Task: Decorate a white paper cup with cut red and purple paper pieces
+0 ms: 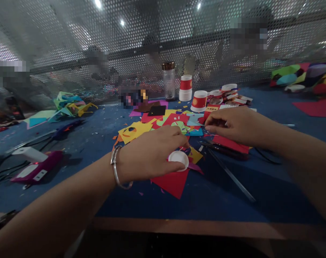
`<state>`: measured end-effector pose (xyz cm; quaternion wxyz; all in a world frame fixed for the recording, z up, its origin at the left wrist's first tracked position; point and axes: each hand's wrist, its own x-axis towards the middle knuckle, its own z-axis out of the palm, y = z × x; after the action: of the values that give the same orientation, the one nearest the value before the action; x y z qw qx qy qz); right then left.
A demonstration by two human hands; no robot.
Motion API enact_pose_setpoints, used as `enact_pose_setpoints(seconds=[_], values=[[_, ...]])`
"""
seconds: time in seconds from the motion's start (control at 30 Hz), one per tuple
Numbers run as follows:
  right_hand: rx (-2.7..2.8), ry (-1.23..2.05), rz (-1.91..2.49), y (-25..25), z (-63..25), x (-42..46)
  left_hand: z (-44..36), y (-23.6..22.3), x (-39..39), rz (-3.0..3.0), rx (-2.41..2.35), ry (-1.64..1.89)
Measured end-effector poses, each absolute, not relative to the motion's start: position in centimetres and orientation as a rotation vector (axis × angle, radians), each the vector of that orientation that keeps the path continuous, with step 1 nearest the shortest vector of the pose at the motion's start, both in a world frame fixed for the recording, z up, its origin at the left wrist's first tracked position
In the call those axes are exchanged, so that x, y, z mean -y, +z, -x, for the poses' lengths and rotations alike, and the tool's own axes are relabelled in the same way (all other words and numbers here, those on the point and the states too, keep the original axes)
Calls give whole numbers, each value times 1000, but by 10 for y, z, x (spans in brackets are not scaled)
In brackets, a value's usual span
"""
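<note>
My left hand (152,152), with a metal bangle on the wrist, is curled over a small white round cup bottom (179,159) and holds it against a red paper triangle (173,182). My right hand (234,123) reaches across a red sheet (231,143) with fingers pinched together at a small scrap near the coloured paper pile (165,123); what it pinches is too small to name. Black scissors (219,148) lie just below the right hand.
Red-and-white paper cups (199,101) and a clear jar (168,80) stand behind the pile. A glue gun (35,166) and cables lie at the left, folded paper (68,104) beyond. A perforated metal screen (141,39) closes the back; the table's wooden edge (206,225) is near.
</note>
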<state>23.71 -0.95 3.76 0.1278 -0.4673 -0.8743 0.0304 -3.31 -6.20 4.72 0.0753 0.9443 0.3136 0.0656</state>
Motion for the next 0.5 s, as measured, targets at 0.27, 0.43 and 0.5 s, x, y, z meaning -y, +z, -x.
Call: enact_pose_setpoints(seconds=[0.27,0.43,0.5], values=[[2384,190,1686,37,-265,33,33,9,90,-3137,-694,736],[2062,-26,1925,40,-297,50,38,0,94,-3235,-648,735],[1986,-152,2049,39,-310,49,37,0,98,-3214,-607,795]])
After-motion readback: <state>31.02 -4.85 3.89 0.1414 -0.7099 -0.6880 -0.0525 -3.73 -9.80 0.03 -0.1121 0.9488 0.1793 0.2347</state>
